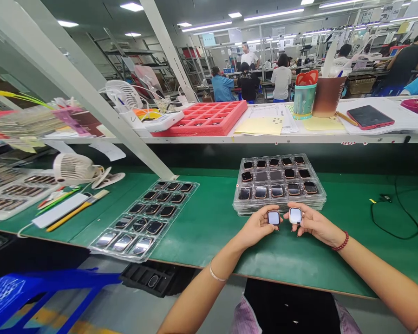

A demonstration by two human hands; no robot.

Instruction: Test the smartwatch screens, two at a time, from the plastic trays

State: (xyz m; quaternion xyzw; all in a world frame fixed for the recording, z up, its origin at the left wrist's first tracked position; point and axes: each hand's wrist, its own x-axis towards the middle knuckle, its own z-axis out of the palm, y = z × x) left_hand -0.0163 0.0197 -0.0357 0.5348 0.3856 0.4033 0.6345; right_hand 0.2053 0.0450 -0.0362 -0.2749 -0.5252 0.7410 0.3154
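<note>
Between the thumb and fingers of my left hand [257, 228] is a strapless smartwatch [273, 217] with a pale, shiny face. My right hand [315, 222] grips a second smartwatch [295, 215], its face bright white. The two watches are held side by side, a small gap apart, over the green bench. Just beyond them sits a stack of clear plastic trays [279, 206]; the top one carries rows of watch cases, with two middle pockets holding none. To the left lies another clear tray [144, 249] filled with similar watches.
A black cable [409, 235] loops on the bench at right. Leftward are a brush [77, 214], a white fan [73, 168] and a slanted white post [132, 141]. The shelf above holds a red foam tray [226, 124], cups and a phone [370, 116]. A blue stool [55, 283] stands below left.
</note>
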